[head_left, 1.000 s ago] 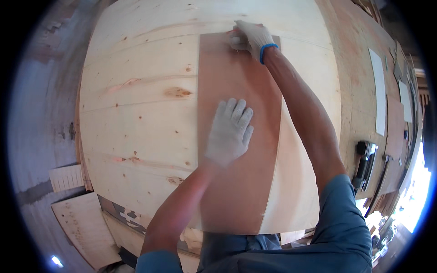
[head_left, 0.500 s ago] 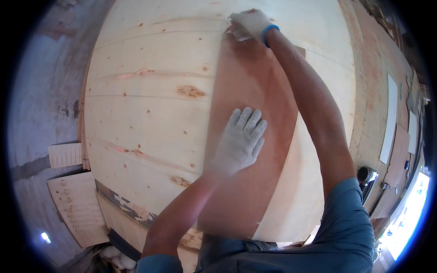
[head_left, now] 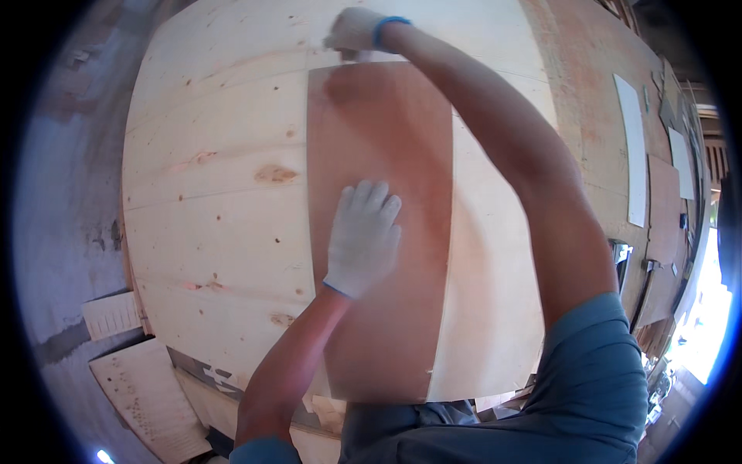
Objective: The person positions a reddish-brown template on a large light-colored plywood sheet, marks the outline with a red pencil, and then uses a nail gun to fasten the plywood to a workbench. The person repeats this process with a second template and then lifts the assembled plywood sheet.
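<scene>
A long reddish-brown thin sheet lies lengthwise on a large pale wooden board with knots and seams. My left hand, in a whitish work glove, rests on the middle of the sheet with its fingers stretched out. My right hand, gloved too with a blue cuff at the wrist, reaches to the sheet's far edge. Its fingers are curled and smeared by motion, and whatever they hold is hidden. A shadow falls on the sheet just below that hand.
Brownish boards lie along the right side, with a narrow white strip on them. Dotted pale panels lean at the lower left beside the grey floor. Bright light enters at the far right.
The view has turned, so the sheet and board appear farther left and straighter. My right hand has moved slightly past the sheet's far edge. My left hand stays on the sheet.
</scene>
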A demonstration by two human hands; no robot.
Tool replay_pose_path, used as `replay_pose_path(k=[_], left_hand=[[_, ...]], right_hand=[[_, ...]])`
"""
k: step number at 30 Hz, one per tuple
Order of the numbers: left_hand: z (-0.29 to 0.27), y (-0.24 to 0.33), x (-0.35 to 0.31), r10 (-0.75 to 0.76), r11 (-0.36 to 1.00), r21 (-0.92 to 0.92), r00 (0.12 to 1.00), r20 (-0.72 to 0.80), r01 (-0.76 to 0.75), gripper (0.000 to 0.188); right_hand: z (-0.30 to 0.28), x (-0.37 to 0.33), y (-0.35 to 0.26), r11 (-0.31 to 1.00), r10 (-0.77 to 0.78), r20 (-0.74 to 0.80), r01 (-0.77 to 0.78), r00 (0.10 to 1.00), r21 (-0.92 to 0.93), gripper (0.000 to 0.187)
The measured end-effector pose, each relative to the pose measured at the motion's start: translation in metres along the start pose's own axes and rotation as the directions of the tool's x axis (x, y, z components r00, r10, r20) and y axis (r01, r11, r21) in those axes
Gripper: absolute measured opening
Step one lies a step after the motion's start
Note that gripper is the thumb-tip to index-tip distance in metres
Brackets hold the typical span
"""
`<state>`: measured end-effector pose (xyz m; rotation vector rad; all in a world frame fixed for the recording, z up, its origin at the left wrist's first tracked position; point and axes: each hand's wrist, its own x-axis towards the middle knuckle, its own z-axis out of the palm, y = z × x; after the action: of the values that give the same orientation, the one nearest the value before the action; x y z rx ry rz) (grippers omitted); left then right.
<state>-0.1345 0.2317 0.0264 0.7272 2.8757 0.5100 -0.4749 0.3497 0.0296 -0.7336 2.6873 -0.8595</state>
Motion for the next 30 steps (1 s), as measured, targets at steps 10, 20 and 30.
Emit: replay_pose_path(k=[10, 20, 30], left_hand=[[0.004, 0.002, -0.006, -0.003, 1.000, -0.014, 0.998, -0.057, 0.002, 0.045], [0.005, 0.002, -0.006, 0.021, 1.000, -0.008, 0.998, -0.062, -0.021, 0.038], [0.017, -0.013, -0.010, 0.110, 0.994, 0.033, 0.978, -0.179, -0.106, 0.039]], right_hand=[[-0.089, -0.146, 0.058, 0.868, 0.433, -0.107, -0.382, 0.895, 0.319, 0.039], [-0.027, -0.116, 0.041, 0.669, 0.419, -0.028, -0.287, 0.908, 0.686, 0.042], [0.089, -0.073, -0.088, 0.868, 0.270, -0.290, -0.101, 0.918, 0.487, 0.030]])
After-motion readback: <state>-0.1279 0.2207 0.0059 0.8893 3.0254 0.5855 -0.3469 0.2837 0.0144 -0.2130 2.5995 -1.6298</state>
